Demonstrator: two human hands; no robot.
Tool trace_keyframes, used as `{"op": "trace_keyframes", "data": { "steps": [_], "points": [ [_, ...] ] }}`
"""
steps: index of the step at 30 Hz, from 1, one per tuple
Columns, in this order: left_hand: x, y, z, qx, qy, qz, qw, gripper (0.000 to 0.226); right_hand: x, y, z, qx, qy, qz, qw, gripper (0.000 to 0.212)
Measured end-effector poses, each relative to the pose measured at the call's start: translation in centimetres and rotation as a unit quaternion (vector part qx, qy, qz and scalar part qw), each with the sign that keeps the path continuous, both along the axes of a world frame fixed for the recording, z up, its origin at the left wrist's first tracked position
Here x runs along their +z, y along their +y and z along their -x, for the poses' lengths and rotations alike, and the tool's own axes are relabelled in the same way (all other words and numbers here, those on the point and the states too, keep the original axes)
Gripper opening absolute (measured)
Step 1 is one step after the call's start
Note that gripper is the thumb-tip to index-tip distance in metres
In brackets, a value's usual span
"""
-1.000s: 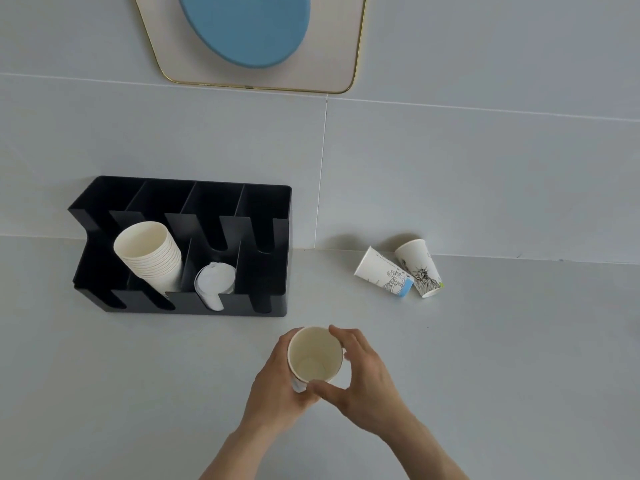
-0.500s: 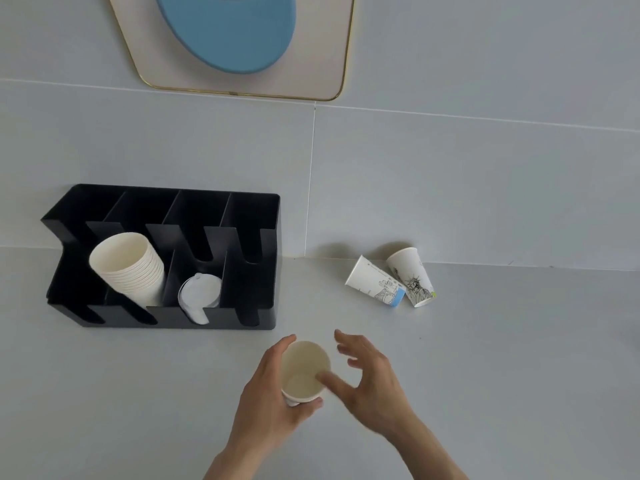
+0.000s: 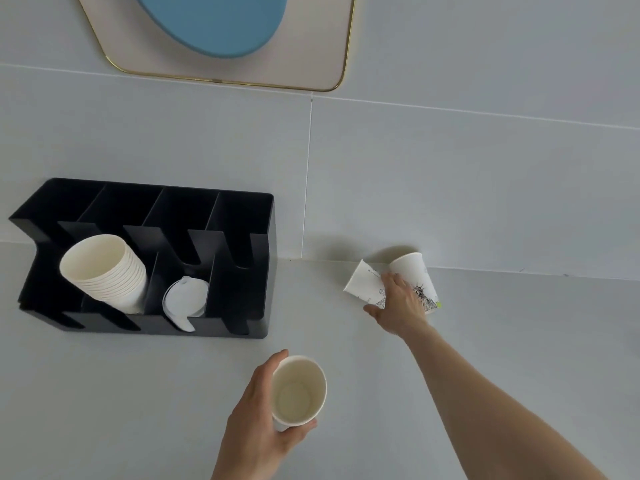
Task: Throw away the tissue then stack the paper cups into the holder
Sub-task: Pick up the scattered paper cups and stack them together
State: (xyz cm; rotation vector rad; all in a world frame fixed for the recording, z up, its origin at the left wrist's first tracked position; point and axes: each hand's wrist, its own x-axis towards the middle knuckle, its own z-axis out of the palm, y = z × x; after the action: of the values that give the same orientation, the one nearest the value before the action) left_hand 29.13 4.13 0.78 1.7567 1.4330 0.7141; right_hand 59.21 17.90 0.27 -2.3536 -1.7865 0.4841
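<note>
upright paper cup [image 3: 300,390], smooth cream inside, low centre over grey tabletop [image 3: 138,393] | left hand [image 3: 258,410] grip curled around its wall | right hand [image 3: 398,303] fingers spread over two printed cups [image 3: 363,284] lying tipped by wall, closure unclear | black slotted holder [image 3: 239,271] left, ribbed cup stack [image 3: 104,271] inside

This looks like an office or café drinks corner. A black divided holder [image 3: 239,216] with a stack of paper cups [image 3: 104,271] and plastic lids [image 3: 183,299] stands against the counter's [image 3: 485,341] tiled back wall [image 3: 450,185].
</note>
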Motion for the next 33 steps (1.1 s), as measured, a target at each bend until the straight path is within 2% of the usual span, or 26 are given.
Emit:
{"op": "trace_keyframes", "data": {
  "steps": [4,8,10,12,15,18,22,25,29,31,33],
  "points": [
    [-0.1,0.1,-0.2,0.005,0.003,0.0,1.0,0.102,-1.5,1.1,0.2,0.001,-0.032,0.012,0.999,0.076],
    [-0.1,0.1,-0.1,0.002,0.002,0.001,1.0,0.101,-1.9,0.7,1.4,0.002,-0.089,0.014,0.996,0.08],
    [-0.1,0.1,-0.1,0.001,0.001,0.004,1.0,0.101,-1.5,0.1,2.1,0.009,-0.087,0.024,0.996,0.078],
    [-0.2,0.1,-0.1,0.0,0.002,0.009,1.0,0.102,-0.7,-0.9,2.9,-0.003,-0.023,0.01,1.0,0.075],
    [-0.1,0.1,-0.1,-0.005,0.013,0.009,1.0,0.103,1.6,-2.9,4.4,-0.041,0.127,-0.074,0.988,0.071],
    [-0.1,0.1,-0.1,-0.003,0.019,0.012,1.0,0.104,5.0,-5.8,6.0,-0.042,0.26,-0.151,0.953,0.071],
    [-0.2,0.1,-0.2,0.007,0.014,0.01,1.0,0.105,9.3,-10.4,8.3,0.021,0.389,-0.189,0.901,0.071],
    [-0.3,0.3,-0.3,0.008,0.014,0.012,1.0,0.103,9.9,-12.9,9.9,0.06,0.421,-0.186,0.886,0.065],
    [-0.2,0.2,-0.4,0.009,0.0,0.003,1.0,0.095,8.0,-14.6,11.5,0.077,0.396,-0.163,0.901,0.066],
    [-0.4,0.2,-0.5,0.015,-0.001,0.002,1.0,0.091,6.8,-15.2,12.0,0.085,0.36,-0.145,0.918,0.071],
    [-0.6,0.2,-0.5,0.029,-0.002,0.009,1.0,0.092,5.6,-15.7,12.3,0.102,0.329,-0.119,0.931,0.089]
  ]
}}
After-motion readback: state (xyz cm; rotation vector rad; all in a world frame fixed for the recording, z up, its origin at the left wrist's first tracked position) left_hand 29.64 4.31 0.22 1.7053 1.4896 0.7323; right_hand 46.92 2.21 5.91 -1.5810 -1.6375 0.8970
